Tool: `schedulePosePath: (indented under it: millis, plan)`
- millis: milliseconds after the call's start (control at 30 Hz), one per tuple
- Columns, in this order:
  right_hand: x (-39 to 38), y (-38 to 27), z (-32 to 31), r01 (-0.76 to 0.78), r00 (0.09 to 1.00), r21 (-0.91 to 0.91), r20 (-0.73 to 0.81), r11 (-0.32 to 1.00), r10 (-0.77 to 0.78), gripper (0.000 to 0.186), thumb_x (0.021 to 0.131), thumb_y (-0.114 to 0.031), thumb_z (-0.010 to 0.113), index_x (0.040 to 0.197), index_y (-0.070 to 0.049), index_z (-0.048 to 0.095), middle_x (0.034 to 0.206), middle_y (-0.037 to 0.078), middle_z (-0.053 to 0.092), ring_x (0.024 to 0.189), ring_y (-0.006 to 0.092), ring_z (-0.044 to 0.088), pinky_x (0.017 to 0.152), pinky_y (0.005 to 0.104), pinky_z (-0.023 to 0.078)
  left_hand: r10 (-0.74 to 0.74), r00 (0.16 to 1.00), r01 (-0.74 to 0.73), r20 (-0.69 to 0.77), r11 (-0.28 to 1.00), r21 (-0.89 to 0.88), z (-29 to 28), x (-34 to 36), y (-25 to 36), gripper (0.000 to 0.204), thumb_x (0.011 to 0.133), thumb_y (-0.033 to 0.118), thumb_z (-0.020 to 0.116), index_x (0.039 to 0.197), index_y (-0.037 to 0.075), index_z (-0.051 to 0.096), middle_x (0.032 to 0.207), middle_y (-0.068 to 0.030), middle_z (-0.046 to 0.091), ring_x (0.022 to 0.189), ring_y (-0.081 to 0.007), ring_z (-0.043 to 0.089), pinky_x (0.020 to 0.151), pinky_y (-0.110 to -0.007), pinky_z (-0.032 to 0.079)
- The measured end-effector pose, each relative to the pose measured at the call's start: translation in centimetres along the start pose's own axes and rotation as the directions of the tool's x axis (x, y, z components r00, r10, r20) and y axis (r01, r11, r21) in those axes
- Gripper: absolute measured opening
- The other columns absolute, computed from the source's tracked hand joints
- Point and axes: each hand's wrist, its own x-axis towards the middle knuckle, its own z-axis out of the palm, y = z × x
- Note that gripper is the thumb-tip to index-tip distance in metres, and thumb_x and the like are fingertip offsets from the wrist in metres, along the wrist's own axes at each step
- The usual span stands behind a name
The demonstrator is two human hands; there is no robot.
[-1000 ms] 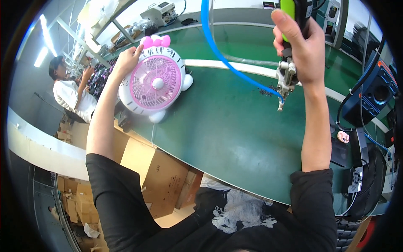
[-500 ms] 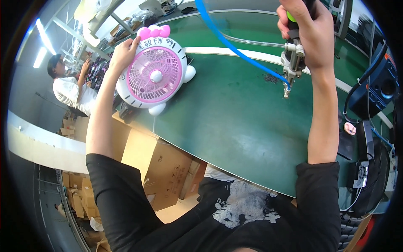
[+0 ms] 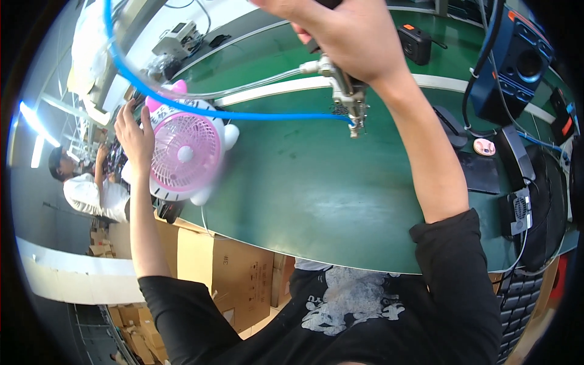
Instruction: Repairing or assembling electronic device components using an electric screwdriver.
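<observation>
A small pink and white fan (image 3: 185,154), with a pink bow and a round grille, stands at the left of the green table (image 3: 292,194). My left hand (image 3: 135,137) is at its upper left edge, fingers spread; whether it touches the rim I cannot tell. At the upper middle, my right hand (image 3: 359,39) is closed round a screwdriver with a metal feed head (image 3: 345,91), its tip pointing down over the table. A blue hose (image 3: 243,115) and a clear tube (image 3: 261,82) run leftward from the tool, the hose crossing in front of the fan's top.
Small dark pieces (image 3: 338,110) lie behind the tool tip. At the right are a blue speaker (image 3: 514,67), a pink round case (image 3: 484,146) and a black tablet-like slab (image 3: 479,173). A cardboard box (image 3: 243,277) stands below the table's near edge. A co-worker (image 3: 97,191) is at far left.
My right hand has moved left with the screwdriver, and the hose now sweeps across the fan. My left hand's fingers have spread from the fan's rim. The whole view has turned rightward.
</observation>
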Motion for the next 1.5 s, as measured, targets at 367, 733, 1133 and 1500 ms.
schedulePosePath:
  millis: [367, 733, 1133, 1500]
  plan:
    - [0.3, 0.2, -0.9, -0.027, 0.999, -0.051, -0.018, 0.998, 0.026, 0.035, 0.086, -0.034, 0.073, 0.079, -0.001, 0.062, 0.059, 0.001, 0.059, 0.056, 0.0078, 0.053, 0.053, 0.0262, 0.042, 0.74, 0.64, -0.323, 0.207, 0.503, -0.802, 2.7, -3.8, 26.4, 0.028, 0.082, 0.014, 0.07, 0.107, 0.005, 0.062, 0.114, -0.0141, 0.062, 0.11, -0.0341, 0.058, 0.095, -0.043, 0.048]
    - [0.5, 0.2, -2.2, -0.064, 0.997, 0.012, -0.041, 0.998, 0.065, 0.037, 0.086, -0.035, 0.073, 0.087, 0.001, 0.066, 0.071, 0.009, 0.069, 0.065, 0.014, 0.064, 0.062, 0.0304, 0.05, 0.502, 0.598, 0.323, 0.624, 0.562, -0.761, 13.4, -4.2, 33.6, 0.093, 0.081, 0.031, 0.074, 0.15, -0.004, 0.021, 0.153, -0.0259, 0.028, 0.144, -0.0389, 0.026, 0.119, -0.042, 0.025]
    - [0.7, -0.1, -0.7, -0.148, 0.982, 0.069, -0.106, 0.987, 0.155, 0.028, 0.085, -0.027, 0.078, 0.086, -0.002, 0.064, 0.066, -0.002, 0.059, 0.055, 0.004, 0.051, 0.049, 0.0199, 0.038, 0.458, 0.767, 0.149, 0.449, 0.554, -0.819, 12.3, -4.7, 33.8, 0.078, 0.093, 0.055, 0.053, 0.143, -0.005, 0.04, 0.151, -0.0271, 0.034, 0.145, -0.0367, 0.027, 0.12, -0.043, 0.021]
    - [0.3, 2.5, -2.2, -0.044, 0.992, -0.16, -0.121, 0.986, 0.025, 0.038, 0.09, -0.039, 0.071, 0.082, -0.003, 0.058, 0.068, 0.004, 0.058, 0.054, 0.0093, 0.055, 0.052, 0.0225, 0.043, 0.473, 0.817, 0.179, 0.329, 0.334, -0.925, 11.2, -4.5, 33.4, 0.058, 0.092, 0.04, 0.062, 0.133, -0.001, 0.054, 0.14, -0.0241, 0.05, 0.134, -0.0371, 0.045, 0.113, -0.045, 0.035]
